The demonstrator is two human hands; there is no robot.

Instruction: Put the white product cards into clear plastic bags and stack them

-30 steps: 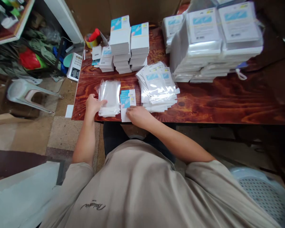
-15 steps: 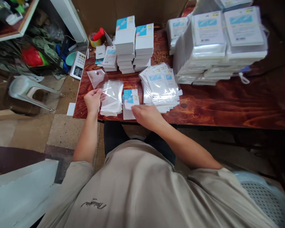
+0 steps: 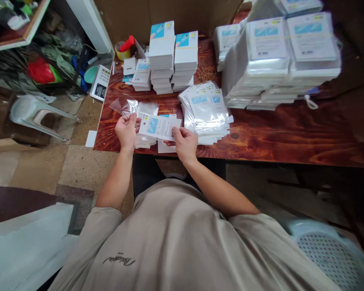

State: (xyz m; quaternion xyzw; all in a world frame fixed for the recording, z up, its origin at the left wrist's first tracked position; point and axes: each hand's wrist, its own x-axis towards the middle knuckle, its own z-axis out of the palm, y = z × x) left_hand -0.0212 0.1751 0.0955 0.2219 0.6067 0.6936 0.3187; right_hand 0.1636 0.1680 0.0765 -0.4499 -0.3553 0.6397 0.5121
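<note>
My left hand (image 3: 127,130) pinches a clear plastic bag (image 3: 121,104) near its opening, above a pile of empty bags (image 3: 148,108). A white and blue printed card (image 3: 160,127) is gripped at its right end by my right hand (image 3: 183,141). The card's other end, with the hang hole, lies close to the bag and my left fingers; whether it is inside the bag I cannot tell. Partly hidden under the card is a small pile of cards (image 3: 166,148). Right of it lies a fanned pile of bagged cards (image 3: 204,111).
Tall card stacks (image 3: 161,52) stand at the back, beside a yellow tape roll (image 3: 122,51). Large bundles of bagged cards (image 3: 255,68) rise at the right on the wooden table (image 3: 276,137). A plastic stool (image 3: 33,115) stands on the floor at left.
My right hand has lifted a card from the small pile and turned it sideways, printed text up, toward the bag. My left hand has moved slightly right with the bag.
</note>
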